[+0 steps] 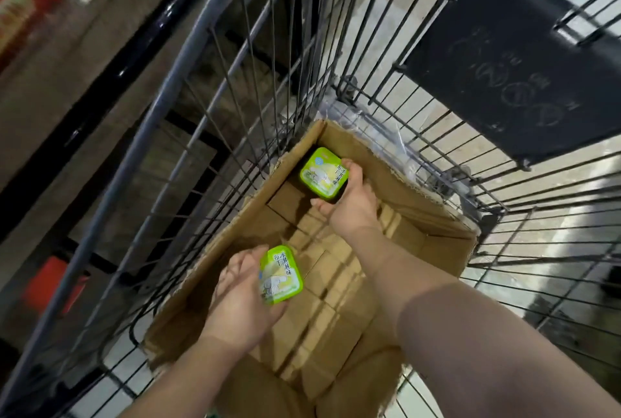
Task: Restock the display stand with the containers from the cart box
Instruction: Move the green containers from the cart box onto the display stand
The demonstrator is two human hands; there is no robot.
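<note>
An open cardboard box [433, 212] sits inside a wire shopping cart [188, 88]. My left hand [242, 303] holds a green-lidded container [280, 274] above the near part of the box. Deep in the box's far corner, my right hand [353, 202] grips a second green-lidded container [323, 173]. Both lids show a white cartoon figure and printed characters. The box floor is bare brown cardboard dividers; I see no other containers in it.
The cart's wire walls rise closely around the box on the left and far sides. A dark plastic child-seat flap [514, 58] hangs at upper right. Blurred shelving with red packages [23, 7] lies to the left. Pale floor tiles show through the wires.
</note>
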